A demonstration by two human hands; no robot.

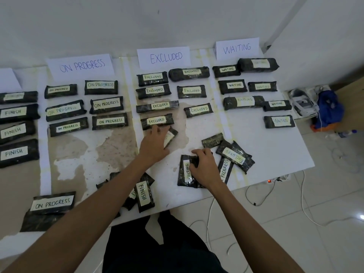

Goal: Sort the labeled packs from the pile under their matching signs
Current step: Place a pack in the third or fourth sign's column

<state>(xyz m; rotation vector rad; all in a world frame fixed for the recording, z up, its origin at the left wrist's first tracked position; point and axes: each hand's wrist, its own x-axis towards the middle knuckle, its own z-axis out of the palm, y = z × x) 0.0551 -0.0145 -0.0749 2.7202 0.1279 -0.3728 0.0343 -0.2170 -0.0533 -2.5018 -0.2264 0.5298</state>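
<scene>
packs [234, 154]: dark glossy plastic wrap, matt pale tape labels | signs [164, 57]: white matt paper | table [275, 150]: white top, coating peeled to rough brown patches | floor [295, 223]: glossy white tile

dark labeled packs [234, 155] piled, others [110, 121] rowed under signs [165, 57]
</scene>
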